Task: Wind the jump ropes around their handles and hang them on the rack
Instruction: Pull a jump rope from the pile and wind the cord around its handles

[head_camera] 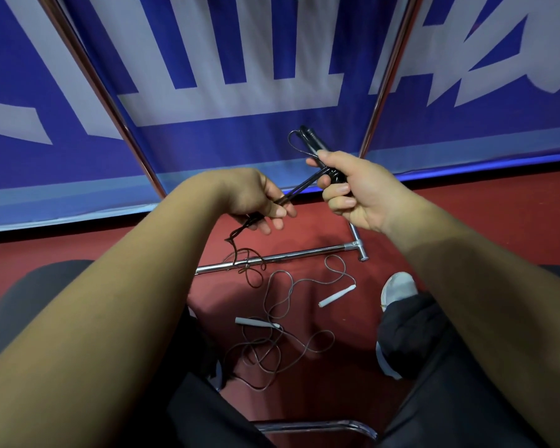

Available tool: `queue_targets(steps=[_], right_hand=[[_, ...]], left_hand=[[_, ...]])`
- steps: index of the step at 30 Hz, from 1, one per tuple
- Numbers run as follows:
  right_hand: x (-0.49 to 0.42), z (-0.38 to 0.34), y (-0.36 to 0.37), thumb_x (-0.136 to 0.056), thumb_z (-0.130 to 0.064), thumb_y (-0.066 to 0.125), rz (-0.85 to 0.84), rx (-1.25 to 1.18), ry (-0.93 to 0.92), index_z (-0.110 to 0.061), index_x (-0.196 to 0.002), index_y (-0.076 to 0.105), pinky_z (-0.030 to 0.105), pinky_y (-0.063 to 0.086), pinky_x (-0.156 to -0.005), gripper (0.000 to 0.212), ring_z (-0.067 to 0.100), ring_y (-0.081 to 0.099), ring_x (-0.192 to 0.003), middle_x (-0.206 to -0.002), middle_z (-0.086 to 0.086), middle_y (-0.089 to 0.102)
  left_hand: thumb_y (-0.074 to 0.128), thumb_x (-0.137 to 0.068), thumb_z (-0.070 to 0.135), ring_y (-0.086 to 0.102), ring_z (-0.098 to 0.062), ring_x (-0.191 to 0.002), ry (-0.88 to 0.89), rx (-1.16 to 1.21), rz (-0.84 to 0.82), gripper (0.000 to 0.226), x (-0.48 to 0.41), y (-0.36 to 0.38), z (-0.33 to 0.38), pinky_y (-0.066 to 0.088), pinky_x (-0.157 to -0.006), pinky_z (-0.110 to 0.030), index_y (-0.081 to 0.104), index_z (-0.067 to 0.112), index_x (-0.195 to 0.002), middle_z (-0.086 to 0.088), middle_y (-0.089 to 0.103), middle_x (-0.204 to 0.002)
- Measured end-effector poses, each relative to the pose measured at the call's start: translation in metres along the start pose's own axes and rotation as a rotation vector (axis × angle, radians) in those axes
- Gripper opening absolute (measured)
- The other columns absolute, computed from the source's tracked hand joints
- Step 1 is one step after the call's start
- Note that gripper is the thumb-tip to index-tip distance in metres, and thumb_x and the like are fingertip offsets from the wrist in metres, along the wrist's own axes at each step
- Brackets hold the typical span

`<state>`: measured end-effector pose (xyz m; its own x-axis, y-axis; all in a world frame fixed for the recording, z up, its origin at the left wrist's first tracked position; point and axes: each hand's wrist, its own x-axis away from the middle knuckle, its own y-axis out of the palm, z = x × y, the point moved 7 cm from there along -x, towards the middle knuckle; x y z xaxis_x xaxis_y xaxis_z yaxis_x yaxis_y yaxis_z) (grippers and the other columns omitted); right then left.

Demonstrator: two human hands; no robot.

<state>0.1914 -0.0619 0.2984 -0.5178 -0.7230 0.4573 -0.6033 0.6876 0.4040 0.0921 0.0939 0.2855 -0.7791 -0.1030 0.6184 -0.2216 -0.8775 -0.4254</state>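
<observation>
My right hand (356, 192) grips the two black handles (314, 142) of a jump rope held together, their tops pointing up and away. A few turns of the dark rope (299, 185) circle the handles by my fingers. From there the rope runs taut down-left to my left hand (259, 198), which pinches it; the slack (246, 263) trails to the floor. A second jump rope with white handles (337, 295) lies loose and tangled on the red floor between my legs. The rack's chrome base bar (282, 258) lies on the floor; its uprights (387, 76) rise on both sides.
A blue and white banner (227, 92) hangs behind the rack. My legs in dark trousers and a white shoe (398, 286) flank the loose rope. A chrome chair edge (320, 426) shows at the bottom.
</observation>
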Motion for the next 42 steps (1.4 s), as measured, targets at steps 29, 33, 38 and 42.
queue_targets(steps=[29, 33, 38, 42], right_hand=[[0.018, 0.048, 0.018, -0.102, -0.011, 0.068, -0.279, 0.599, 0.252, -0.013, -0.104, 0.058, 0.017, 0.02, -0.039, 0.011, 0.007, 0.03, -0.052, -0.085, 0.006, 0.06], [0.004, 0.041, 0.005, -0.103, -0.011, 0.067, -0.097, 0.584, 0.153, -0.015, -0.118, 0.056, 0.018, 0.021, -0.04, 0.019, 0.007, 0.034, -0.051, -0.093, 0.01, 0.061], [-0.008, 0.029, -0.003, -0.105, -0.015, 0.064, 0.052, 0.506, 0.027, -0.013, -0.115, 0.056, 0.021, 0.028, -0.041, 0.012, 0.009, 0.038, -0.05, -0.087, 0.013, 0.065], [-0.01, 0.027, 0.005, -0.103, -0.013, 0.066, -0.007, 0.439, -0.03, -0.014, -0.11, 0.058, 0.022, 0.026, -0.041, 0.011, 0.009, 0.033, -0.05, -0.075, 0.004, 0.052]], left_hand=[[0.08, -0.083, 0.001, 0.074, -0.015, -0.085, 0.461, -0.091, 0.394, 0.02, 0.038, -0.031, 0.068, 0.058, -0.089, -0.029, 0.083, 0.019, -0.092, 0.0, 0.079, -0.088], [0.08, -0.085, 0.006, 0.071, -0.001, -0.079, 0.44, -0.322, 0.395, 0.022, 0.049, -0.031, 0.072, 0.054, -0.075, -0.018, 0.083, 0.026, -0.095, 0.013, 0.077, -0.086], [0.088, -0.083, 0.02, 0.066, 0.006, -0.075, 0.345, -0.404, 0.303, 0.028, 0.046, -0.03, 0.055, 0.05, -0.071, -0.01, 0.078, 0.04, -0.099, 0.021, 0.075, -0.087], [0.086, -0.082, 0.029, 0.066, -0.001, -0.074, 0.198, -0.566, 0.359, 0.018, 0.027, -0.021, 0.039, 0.052, -0.069, -0.022, 0.074, 0.026, -0.094, 0.009, 0.074, -0.084]])
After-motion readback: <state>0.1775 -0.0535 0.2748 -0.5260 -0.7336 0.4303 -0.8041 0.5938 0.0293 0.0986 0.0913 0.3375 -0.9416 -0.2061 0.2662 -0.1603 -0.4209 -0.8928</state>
